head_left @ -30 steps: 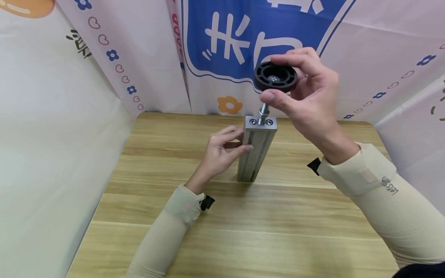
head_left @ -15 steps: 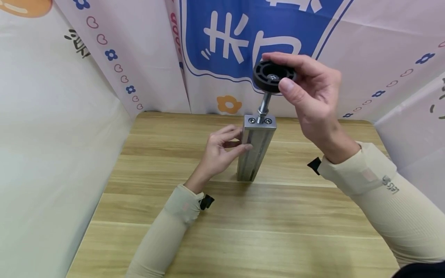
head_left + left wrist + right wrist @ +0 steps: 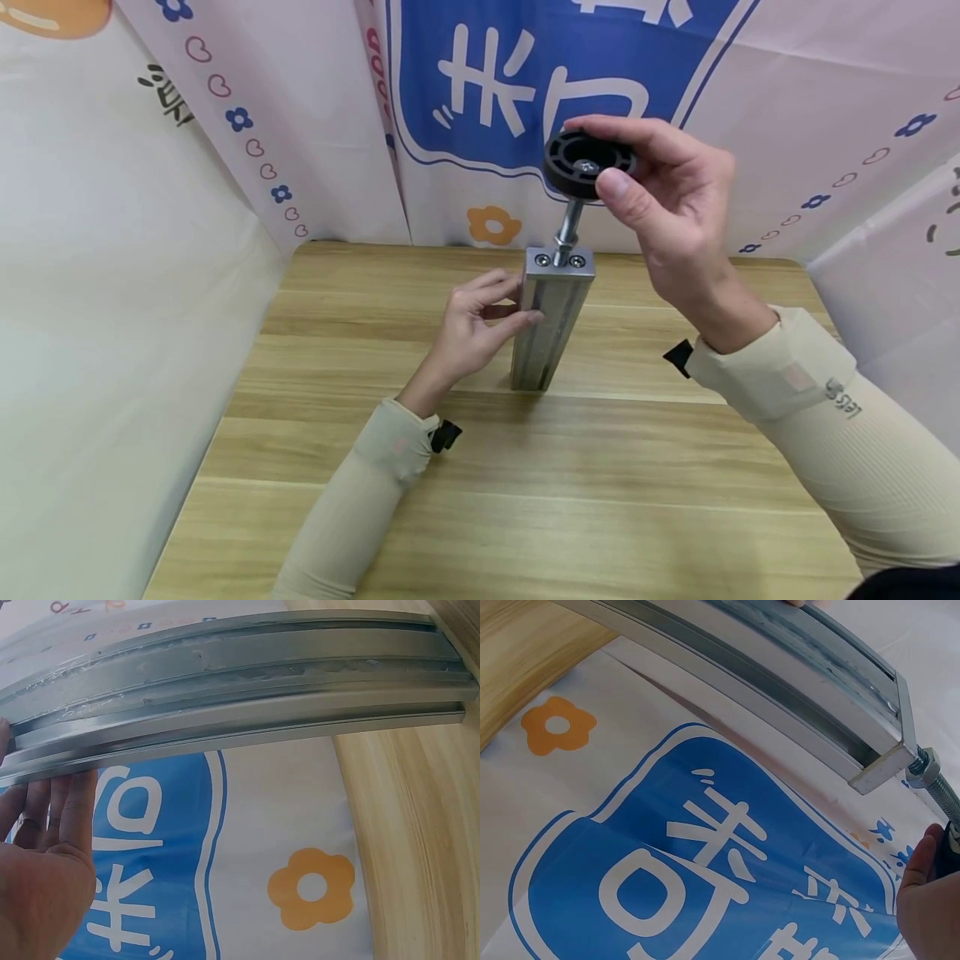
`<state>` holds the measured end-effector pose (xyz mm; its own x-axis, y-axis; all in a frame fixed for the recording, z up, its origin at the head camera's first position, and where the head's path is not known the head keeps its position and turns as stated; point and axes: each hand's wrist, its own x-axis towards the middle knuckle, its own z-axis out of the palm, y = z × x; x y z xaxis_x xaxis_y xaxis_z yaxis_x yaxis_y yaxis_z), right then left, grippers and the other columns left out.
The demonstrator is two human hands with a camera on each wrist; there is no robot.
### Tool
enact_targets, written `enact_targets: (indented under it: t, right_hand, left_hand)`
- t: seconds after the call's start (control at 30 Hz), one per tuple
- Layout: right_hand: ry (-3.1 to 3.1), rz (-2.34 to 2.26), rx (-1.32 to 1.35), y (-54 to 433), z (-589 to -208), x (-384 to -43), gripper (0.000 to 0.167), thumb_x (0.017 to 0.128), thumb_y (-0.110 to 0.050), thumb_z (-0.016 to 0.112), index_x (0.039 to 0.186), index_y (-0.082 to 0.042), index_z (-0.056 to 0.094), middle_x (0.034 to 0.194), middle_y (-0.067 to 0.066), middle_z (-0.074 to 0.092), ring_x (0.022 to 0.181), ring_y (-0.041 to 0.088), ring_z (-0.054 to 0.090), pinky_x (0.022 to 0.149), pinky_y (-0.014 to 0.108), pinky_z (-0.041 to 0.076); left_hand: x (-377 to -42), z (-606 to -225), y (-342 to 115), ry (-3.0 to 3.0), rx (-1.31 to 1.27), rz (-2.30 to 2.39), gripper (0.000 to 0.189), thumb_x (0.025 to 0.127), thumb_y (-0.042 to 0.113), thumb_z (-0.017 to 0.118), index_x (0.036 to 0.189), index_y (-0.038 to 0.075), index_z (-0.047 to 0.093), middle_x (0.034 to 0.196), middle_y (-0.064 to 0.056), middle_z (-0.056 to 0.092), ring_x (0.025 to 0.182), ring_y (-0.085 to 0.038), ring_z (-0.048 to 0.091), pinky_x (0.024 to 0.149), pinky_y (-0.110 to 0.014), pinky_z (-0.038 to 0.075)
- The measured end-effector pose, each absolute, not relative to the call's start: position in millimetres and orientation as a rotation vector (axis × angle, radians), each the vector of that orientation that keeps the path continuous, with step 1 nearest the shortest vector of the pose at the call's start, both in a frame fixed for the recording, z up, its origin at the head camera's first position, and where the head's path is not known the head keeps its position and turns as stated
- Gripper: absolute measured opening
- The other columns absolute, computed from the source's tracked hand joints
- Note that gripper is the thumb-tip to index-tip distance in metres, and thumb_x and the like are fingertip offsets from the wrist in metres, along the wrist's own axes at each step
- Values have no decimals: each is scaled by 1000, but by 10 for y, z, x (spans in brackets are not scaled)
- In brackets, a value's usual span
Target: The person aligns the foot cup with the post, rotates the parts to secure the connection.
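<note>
An aluminium profile (image 3: 546,333) stands upright on the table, with an end plate (image 3: 559,272) held by two screws on top. From the plate rises a leveling foot (image 3: 567,179): a threaded stem with a hex nut (image 3: 566,240) near its base and a black ribbed disc at the top, slightly tilted. My left hand (image 3: 476,329) grips the profile's upper part, thumb on the near face. With thumb and fingers, my right hand (image 3: 678,200) holds the disc by its right and far rim. The right wrist view shows the stem (image 3: 943,796) entering the plate.
The wooden table (image 3: 600,492) has a printed cloth (image 3: 765,125) hanging behind it. A white cloth wall (image 3: 127,333) borders the table on the left. Each sleeve carries a small black piece at the cuff.
My right thumb has slid from the disc's front rim to its right side, and the fingertips reach further left along the far rim. My left hand stays on the profile.
</note>
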<state>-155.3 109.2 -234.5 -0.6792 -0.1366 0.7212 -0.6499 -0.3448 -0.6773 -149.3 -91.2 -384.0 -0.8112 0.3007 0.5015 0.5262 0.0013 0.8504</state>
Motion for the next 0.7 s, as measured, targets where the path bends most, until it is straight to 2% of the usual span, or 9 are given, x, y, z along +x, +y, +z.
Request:
enact_targets:
  t: [0.17, 0.37, 0.57, 0.7]
  right_hand:
    - [-1564, 2053, 1015, 1093, -2353, -1559, 29, 89, 4, 64, 117, 9, 73, 118, 16, 76, 103, 28, 72, 90, 27, 67]
    - [-1586, 2011, 1005, 1085, -2343, -1557, 35, 89, 3, 69, 123, 10, 69, 118, 15, 75, 105, 27, 72, 96, 27, 65]
    - [-1589, 2040, 989, 1083, -2336, -1546, 55, 85, -16, 90, 128, 10, 66, 119, 16, 71, 108, 27, 72, 99, 28, 64]
    - [-1612, 2041, 972, 1082, -2331, -1534, 65, 81, -23, 94, 129, 10, 66, 117, 16, 63, 107, 27, 73, 95, 28, 66]
  left_hand:
    - [-1489, -3840, -919, -2098, -872, -1910, 40, 90, -9, 77, 129, -12, 68, 114, -25, 69, 95, -14, 68, 88, -33, 68]
    - [-1491, -3838, -924, -2098, -876, -1903, 41, 90, -8, 77, 130, -11, 68, 113, -24, 69, 94, -13, 68, 88, -34, 68]
    - [-1486, -3837, -927, -2103, -877, -1903, 43, 90, -7, 77, 132, -9, 68, 116, -23, 70, 95, -14, 68, 88, -34, 68]
    - [-1486, -3838, -924, -2106, -881, -1901, 43, 90, -7, 77, 132, -8, 68, 116, -23, 70, 95, -16, 69, 88, -34, 68]
